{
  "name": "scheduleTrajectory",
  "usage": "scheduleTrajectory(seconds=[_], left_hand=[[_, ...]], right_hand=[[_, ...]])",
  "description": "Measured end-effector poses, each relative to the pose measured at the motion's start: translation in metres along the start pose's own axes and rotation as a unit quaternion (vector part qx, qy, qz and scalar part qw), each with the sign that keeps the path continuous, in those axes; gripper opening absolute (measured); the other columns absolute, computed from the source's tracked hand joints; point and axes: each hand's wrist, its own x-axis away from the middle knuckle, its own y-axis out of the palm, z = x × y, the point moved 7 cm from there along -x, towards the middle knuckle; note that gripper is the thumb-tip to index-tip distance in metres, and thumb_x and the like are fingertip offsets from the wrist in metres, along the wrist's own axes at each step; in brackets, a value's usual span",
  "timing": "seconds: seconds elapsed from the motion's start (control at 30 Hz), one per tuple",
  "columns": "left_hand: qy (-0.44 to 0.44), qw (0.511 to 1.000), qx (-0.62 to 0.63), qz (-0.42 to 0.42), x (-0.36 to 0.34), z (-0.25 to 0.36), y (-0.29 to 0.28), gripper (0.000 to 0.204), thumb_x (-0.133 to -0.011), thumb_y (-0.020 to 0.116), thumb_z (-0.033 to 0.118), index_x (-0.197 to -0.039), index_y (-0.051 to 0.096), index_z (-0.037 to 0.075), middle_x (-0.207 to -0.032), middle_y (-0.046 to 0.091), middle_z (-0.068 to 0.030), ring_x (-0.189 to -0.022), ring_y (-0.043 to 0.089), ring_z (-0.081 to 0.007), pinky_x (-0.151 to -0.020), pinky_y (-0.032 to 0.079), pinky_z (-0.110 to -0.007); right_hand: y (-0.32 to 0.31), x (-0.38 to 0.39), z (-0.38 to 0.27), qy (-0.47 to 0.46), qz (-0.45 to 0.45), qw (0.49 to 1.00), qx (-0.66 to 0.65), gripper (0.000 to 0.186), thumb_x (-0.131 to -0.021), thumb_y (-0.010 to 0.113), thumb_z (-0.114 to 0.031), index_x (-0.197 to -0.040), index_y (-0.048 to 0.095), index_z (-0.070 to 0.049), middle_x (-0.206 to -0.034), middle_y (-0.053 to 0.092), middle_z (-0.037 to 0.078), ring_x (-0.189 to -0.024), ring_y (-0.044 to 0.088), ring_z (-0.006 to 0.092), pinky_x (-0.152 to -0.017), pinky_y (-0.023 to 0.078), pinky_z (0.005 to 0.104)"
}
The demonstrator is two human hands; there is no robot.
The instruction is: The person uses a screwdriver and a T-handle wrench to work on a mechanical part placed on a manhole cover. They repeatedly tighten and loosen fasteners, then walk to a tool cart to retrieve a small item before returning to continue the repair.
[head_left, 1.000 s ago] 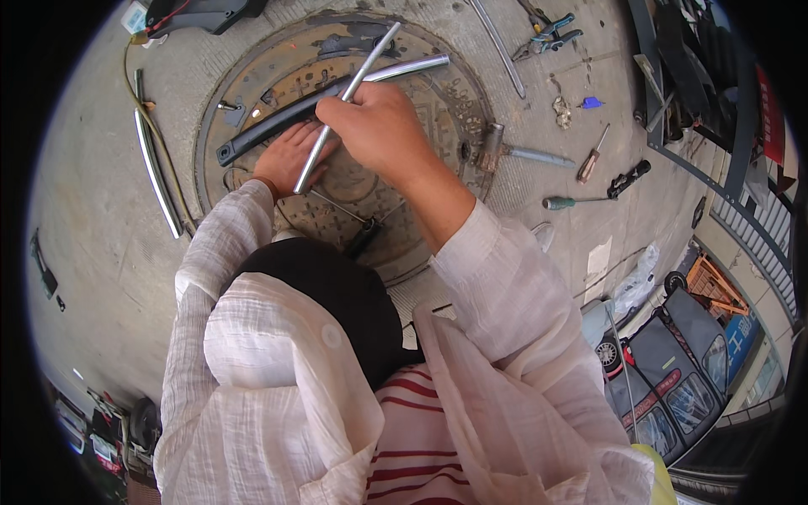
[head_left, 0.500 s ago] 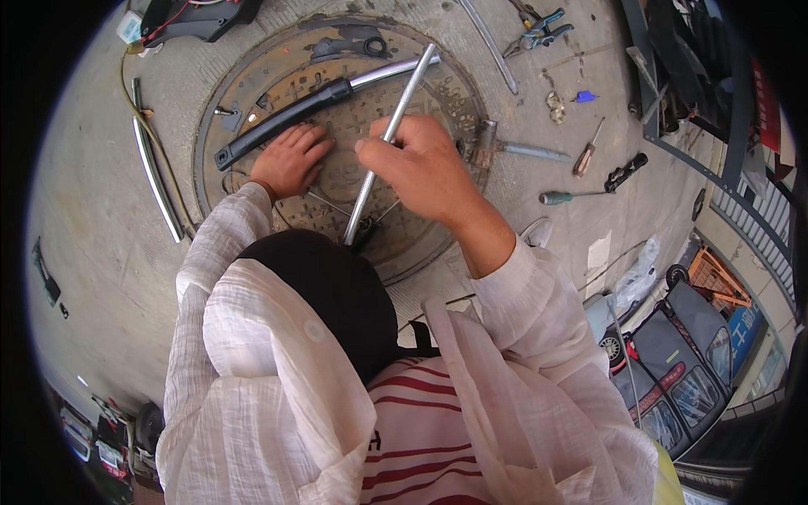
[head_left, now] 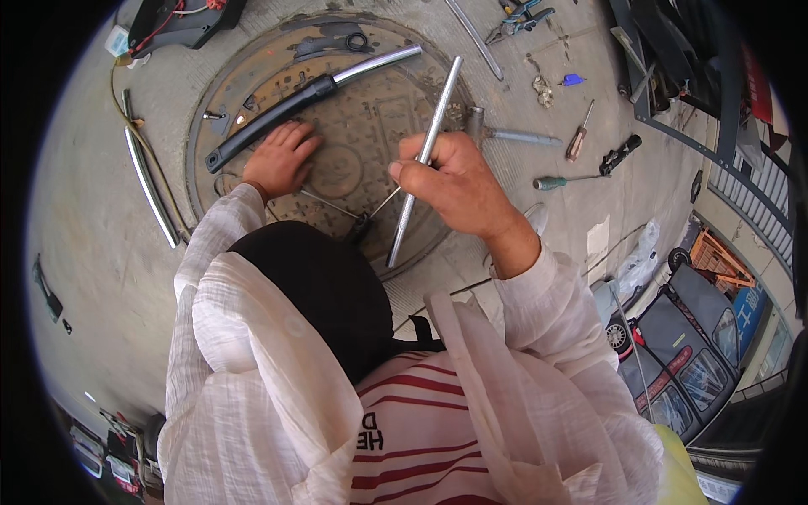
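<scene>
My right hand (head_left: pixel 461 181) is wrapped around a long silver metal rod (head_left: pixel 439 105) with a textured surface, held at a slant above a round manhole cover (head_left: pixel 412 93). My left hand (head_left: pixel 282 160) lies flat with its fingers apart, next to a black tube with a chrome rod coming out of it (head_left: pixel 286 114). That tube rests across the far part of the cover. Below and between my hands, a T-handled wrench with a black hub (head_left: pixel 360 225) lies partly hidden by the black cap. A hammer (head_left: pixel 513 135) lies right of my right hand.
Farther right are a screwdriver (head_left: pixel 581 135), a green-handled screwdriver (head_left: pixel 560 181), blue pliers (head_left: pixel 522 18) and a blue piece (head_left: pixel 572 80). Another chrome tube (head_left: pixel 147 172) lies left, beside a hose. A metal frame (head_left: pixel 699 139) and a parked grey vehicle (head_left: pixel 673 345) stand at the right.
My right hand has moved right with the metal rod, whose near end has swung right, away from the wrench's black hub. My left hand stays beside the black tube.
</scene>
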Motion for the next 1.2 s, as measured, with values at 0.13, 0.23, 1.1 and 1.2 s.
scheduleTrajectory(seconds=[0.13,0.23,1.1,1.2], left_hand=[[0.001,1.000,-0.002,-0.006,0.000,0.001,0.000,0.051,-0.080,0.068,0.020,-0.128,0.052,0.012,-0.134,0.048,-0.0132,-0.127,0.045,-0.0345,-0.110,0.035,-0.044],[0.003,1.000,-0.004,-0.005,-0.001,0.002,0.000,0.051,-0.080,0.068,0.019,-0.128,0.052,0.011,-0.134,0.048,-0.0133,-0.128,0.044,-0.0349,-0.110,0.035,-0.045],[-0.006,1.000,-0.025,-0.015,0.002,0.006,0.004,0.053,-0.083,0.067,0.021,-0.132,0.050,0.011,-0.137,0.046,-0.0123,-0.131,0.041,-0.0345,-0.112,0.033,-0.045],[-0.022,0.999,-0.022,-0.029,0.008,-0.002,0.003,0.052,-0.085,0.065,0.021,-0.134,0.049,0.011,-0.140,0.044,-0.0126,-0.133,0.039,-0.0346,-0.111,0.034,-0.044]], right_hand=[[-0.005,0.007,-0.001,-0.032,0.006,0.999,-0.008,0.024,-0.086,0.062,-0.013,-0.067,0.052,-0.003,-0.057,0.038,-0.004,-0.056,0.035,0.0058,-0.050,0.029,0.0271],[-0.010,0.015,0.004,-0.034,0.004,0.999,0.000,0.024,-0.085,0.062,-0.014,-0.065,0.053,-0.002,-0.055,0.039,-0.003,-0.054,0.035,0.0064,-0.049,0.029,0.0276],[-0.047,0.117,0.036,-0.125,0.019,0.991,-0.042,0.016,-0.076,0.057,-0.001,-0.067,0.044,-0.004,-0.069,0.049,0.004,-0.073,0.049,0.0201,-0.093,0.043,0.0428],[-0.081,0.165,0.067,-0.085,0.088,0.992,-0.017,0.012,-0.081,0.055,-0.004,-0.071,0.050,-0.004,-0.072,0.054,0.005,-0.078,0.055,0.0208,-0.100,0.042,0.0464]])
